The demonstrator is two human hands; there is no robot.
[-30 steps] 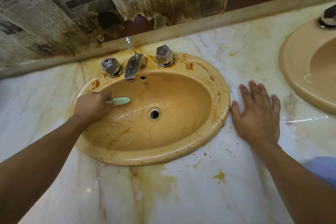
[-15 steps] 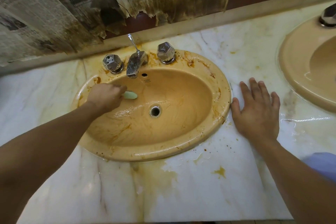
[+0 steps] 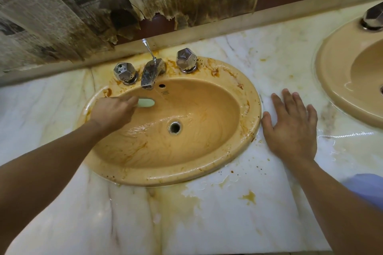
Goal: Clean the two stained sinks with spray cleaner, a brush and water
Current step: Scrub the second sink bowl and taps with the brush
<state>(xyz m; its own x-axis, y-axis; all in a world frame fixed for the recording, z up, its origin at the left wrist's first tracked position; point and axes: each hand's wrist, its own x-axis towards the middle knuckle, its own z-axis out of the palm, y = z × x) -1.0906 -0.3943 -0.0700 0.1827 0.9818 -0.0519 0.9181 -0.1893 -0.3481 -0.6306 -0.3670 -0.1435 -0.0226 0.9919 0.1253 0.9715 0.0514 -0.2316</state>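
Taking the drain (image 3: 174,127) as the centre of the dial and the wall as 12, the brush (image 3: 146,103) sits at about 10 o'clock, on the back slope of the near sink (image 3: 251,109), just below the spout (image 3: 150,74). Only its pale green head shows. The handle is hidden inside the left hand (image 3: 113,113), whose fingers curl round it. The brush's long axis runs roughly from 9 to 3, with the head pointing toward 3. The right hand (image 3: 290,128) holds nothing and lies flat with fingers spread on the wet counter (image 3: 228,223), just outside the rim at 3 o'clock. The heaviest brown stains (image 3: 214,72) sit on the rim from about 1 round to 4 o'clock, across the bowl from the brush and nearer the idle right hand. Reaching them probably means sweeping the left hand clockwise along the back wall. The second sink (image 3: 331,80) lies farther out at 3 o'clock, well beyond the right hand.
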